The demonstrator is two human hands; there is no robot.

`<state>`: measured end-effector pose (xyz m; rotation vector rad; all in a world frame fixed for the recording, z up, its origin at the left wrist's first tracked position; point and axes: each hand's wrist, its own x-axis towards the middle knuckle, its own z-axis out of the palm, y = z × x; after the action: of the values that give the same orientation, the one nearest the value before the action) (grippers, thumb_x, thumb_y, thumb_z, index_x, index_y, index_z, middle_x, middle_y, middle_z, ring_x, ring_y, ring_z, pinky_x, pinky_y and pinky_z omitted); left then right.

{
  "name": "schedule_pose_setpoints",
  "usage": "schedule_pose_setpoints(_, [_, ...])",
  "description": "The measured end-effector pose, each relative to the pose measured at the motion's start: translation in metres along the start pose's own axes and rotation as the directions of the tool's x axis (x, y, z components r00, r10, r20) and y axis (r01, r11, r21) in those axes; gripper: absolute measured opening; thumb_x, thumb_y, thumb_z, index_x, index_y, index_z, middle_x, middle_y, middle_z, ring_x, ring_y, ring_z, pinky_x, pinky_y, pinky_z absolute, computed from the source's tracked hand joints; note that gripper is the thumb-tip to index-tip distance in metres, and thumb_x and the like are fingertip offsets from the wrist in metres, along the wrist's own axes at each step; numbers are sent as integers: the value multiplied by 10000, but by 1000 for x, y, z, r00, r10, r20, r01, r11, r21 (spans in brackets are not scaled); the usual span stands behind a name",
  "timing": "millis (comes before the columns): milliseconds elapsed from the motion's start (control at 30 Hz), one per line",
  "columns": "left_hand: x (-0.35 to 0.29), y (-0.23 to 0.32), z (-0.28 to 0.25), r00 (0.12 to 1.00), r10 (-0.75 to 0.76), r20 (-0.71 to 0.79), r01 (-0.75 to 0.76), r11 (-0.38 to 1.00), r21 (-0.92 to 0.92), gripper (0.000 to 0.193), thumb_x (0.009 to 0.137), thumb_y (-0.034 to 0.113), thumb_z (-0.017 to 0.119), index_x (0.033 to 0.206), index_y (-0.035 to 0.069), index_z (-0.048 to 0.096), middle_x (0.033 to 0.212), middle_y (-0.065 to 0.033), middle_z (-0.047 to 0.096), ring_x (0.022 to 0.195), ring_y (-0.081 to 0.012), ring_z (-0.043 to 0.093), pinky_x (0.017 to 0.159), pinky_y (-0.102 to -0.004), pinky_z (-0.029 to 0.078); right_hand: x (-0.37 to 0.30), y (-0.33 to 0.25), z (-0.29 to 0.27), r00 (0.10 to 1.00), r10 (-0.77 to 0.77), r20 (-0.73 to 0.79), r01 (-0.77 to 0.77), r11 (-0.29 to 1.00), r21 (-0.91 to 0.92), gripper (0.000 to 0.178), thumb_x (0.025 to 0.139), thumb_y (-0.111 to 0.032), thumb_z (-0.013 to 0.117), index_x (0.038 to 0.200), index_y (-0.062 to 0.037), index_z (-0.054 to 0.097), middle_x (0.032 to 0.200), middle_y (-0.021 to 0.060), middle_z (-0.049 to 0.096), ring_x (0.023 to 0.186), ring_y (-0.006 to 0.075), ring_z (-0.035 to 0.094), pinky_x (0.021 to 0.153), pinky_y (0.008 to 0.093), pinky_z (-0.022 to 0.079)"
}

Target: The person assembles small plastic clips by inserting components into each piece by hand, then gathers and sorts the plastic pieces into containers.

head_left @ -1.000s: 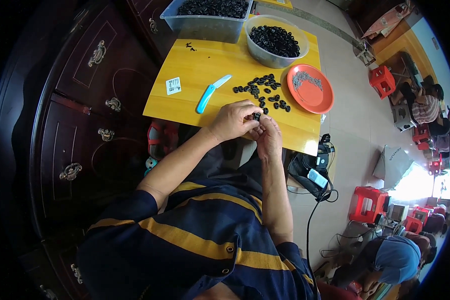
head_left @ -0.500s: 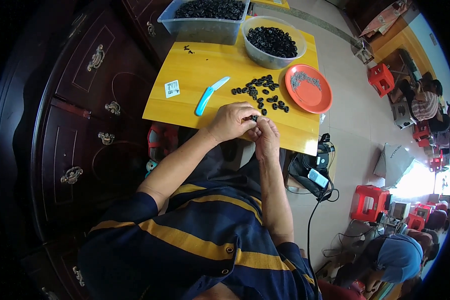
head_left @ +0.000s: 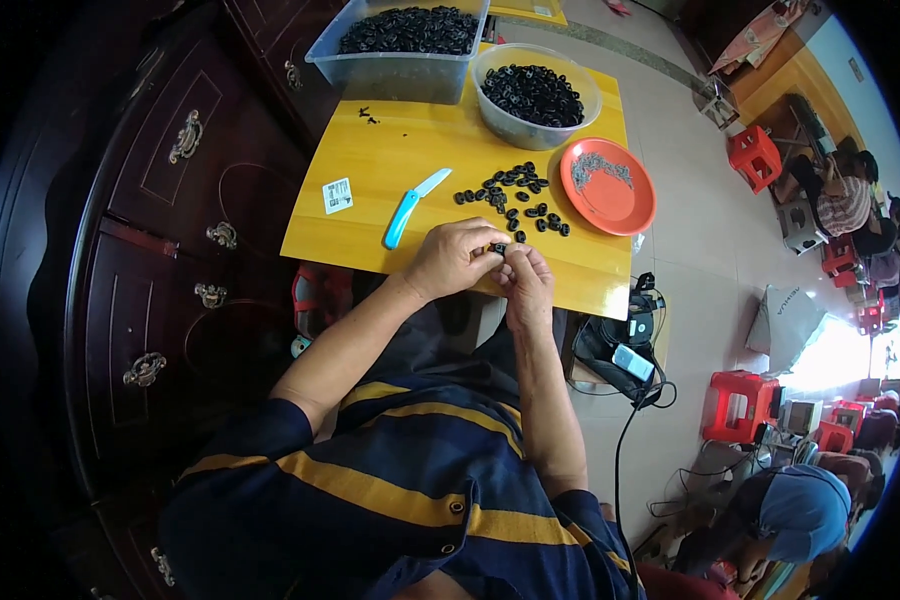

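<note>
Between my two hands, just over the near edge of the yellow table (head_left: 360,235), is a small black plastic piece (head_left: 497,247). My left hand (head_left: 452,258) pinches it between thumb and fingers. From the other side, my right hand (head_left: 527,283) closes its thumb and fingertips at the piece; whether a tiny part is also held there is hidden. Beyond my hands lies a loose group of black oval pieces (head_left: 510,180). The red plate (head_left: 610,208) to their right holds a heap of small grey metal bits (head_left: 598,170).
A blue-handled knife (head_left: 404,218) lies left of the pieces, near a white label (head_left: 337,196). At the back stand a rectangular tub (head_left: 390,78) and a round tub (head_left: 535,133), both full of black parts. Dark drawers (head_left: 170,250) line the left; a bag with cables (head_left: 610,350) sits right.
The view has shifted slightly, so the table sits a little lower in the picture. Both hands stay together at the black piece, with the fingers slightly changed in pose.
</note>
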<state>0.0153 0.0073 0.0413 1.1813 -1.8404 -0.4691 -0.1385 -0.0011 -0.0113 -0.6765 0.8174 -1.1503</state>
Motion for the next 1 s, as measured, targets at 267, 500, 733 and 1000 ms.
schedule_pose_setpoints(267, [6,-4,0,1000,23,10,-23,998,51,196,809,55,723,999,24,688,879,-102,688,719,-221,672,627,-296,525,0,-9,10,1000,-3,-7,3,998,-70,142,974,-174,602,887,-67,636,743,-37,586,658,44,532,629,189,450])
schedule_pose_setpoints(500, [32,-30,-30,996,-84,-26,83,996,-23,190,815,43,694,1004,35,676,784,-75,664,616,-138,608,580,-274,492,4,-29,6,927,-375,-21,309,793,-525,156,952,-158,630,955,-4,657,850,22,667,786,102,588,743,250,479])
schedule_pose_setpoints(733, [137,-105,-134,963,-53,-264,165,891,423,219,784,124,710,999,89,683,818,-128,677,695,-279,670,636,-375,535,28,-40,-19,800,-564,206,359,173,-917,415,842,-144,688,1206,-1,550,1311,215,545,1227,398,492,1039,475,386])
schedule_pose_setpoints(1000, [226,-185,-169,968,19,-249,176,655,735,378,814,172,663,1186,108,643,911,-135,673,875,-339,655,766,-455,524,49,-30,-2,838,-448,312,287,-124,-950,809,777,-401,755,1406,-14,424,1483,279,340,1384,454,305,1135,555,266])
